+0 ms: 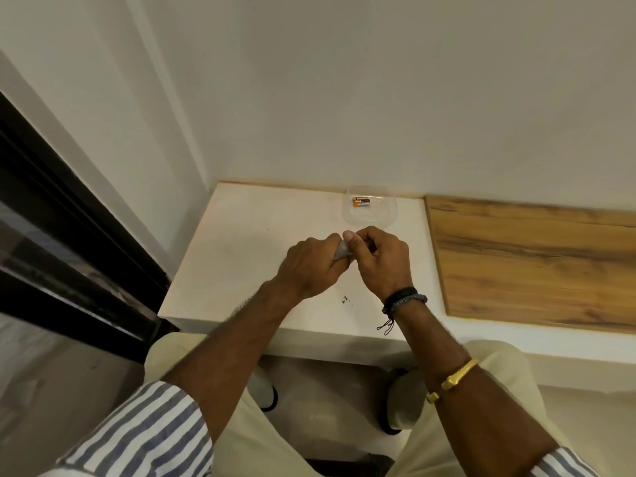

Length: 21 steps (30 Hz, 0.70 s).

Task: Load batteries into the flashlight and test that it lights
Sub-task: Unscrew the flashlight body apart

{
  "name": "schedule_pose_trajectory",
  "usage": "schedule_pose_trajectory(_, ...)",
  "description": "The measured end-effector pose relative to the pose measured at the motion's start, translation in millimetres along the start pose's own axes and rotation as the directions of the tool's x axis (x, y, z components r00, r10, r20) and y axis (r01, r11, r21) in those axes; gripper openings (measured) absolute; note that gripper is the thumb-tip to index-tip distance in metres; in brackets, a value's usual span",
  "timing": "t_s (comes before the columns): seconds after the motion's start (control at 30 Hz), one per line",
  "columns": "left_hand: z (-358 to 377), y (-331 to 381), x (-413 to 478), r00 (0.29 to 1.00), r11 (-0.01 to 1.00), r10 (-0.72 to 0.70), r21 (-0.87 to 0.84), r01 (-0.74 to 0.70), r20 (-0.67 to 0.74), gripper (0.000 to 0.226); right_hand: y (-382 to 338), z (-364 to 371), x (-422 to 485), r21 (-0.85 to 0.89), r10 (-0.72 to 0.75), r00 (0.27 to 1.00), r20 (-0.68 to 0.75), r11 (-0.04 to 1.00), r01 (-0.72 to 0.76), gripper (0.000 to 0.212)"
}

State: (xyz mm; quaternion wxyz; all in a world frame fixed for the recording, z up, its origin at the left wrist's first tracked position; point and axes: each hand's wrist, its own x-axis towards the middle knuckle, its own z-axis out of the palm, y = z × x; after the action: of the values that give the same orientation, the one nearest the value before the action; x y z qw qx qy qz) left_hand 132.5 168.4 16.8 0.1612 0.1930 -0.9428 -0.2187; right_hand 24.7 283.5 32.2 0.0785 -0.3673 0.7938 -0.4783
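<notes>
A small grey flashlight (341, 250) is held between both hands above the white table (241, 242). My left hand (309, 266) wraps its lower part, and my right hand (377, 258) grips its upper end with the thumb on top. Most of the flashlight is hidden by the fingers. Two batteries (360, 202), orange and black, lie side by side in a clear plastic container (371, 220) at the back of the table, just beyond my hands.
A wood-grain panel (537, 256) adjoins the table on the right. A white wall stands right behind the table. A dark window frame (69, 215) runs along the left. Small dark specks (345, 299) lie on the table near my right wrist.
</notes>
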Motion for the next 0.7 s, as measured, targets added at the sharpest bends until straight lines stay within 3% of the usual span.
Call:
schedule_pose_trajectory(0.2, -1.7, -5.0, 4.8, 0.992, 0.945, -0.054, -0.316, 0.088, 0.115, 0.022, -0.4, 0.8, 1.0, 0.043, -0.139, 0.990, 0.031, 0.990, 0.137, 0.019)
schedule_pose_trajectory(0.3, 2.5, -10.6, 3.4, 0.987, 0.954, -0.080, -0.275, 0.116, 0.138, 0.022, 2.8, 0.4, 3.1, 0.043, -0.078, 0.992, 0.101, 0.996, 0.074, 0.021)
schedule_pose_trajectory(0.43, 4.3, -17.2, 3.1, 0.988, 0.958, -0.092, -0.258, 0.121, 0.124, 0.027, 5.1, 3.3, 11.1, -0.087, 0.009, 0.994, 0.110, 0.996, 0.000, 0.041)
schedule_pose_trajectory(0.57, 6.9, -19.6, 1.4, 0.985, 0.930, -0.116, -0.333, 0.153, 0.130, 0.023, 7.5, 2.1, 10.6, -0.010, -0.096, 0.974, 0.204, 0.995, 0.101, 0.014)
schedule_pose_trajectory(0.7, 8.6, -21.8, 0.5, 0.983, 0.921, -0.100, -0.359, 0.150, 0.154, 0.021, 2.9, -2.2, 14.7, -0.027, -0.010, 0.981, 0.193, 1.000, 0.016, 0.033)
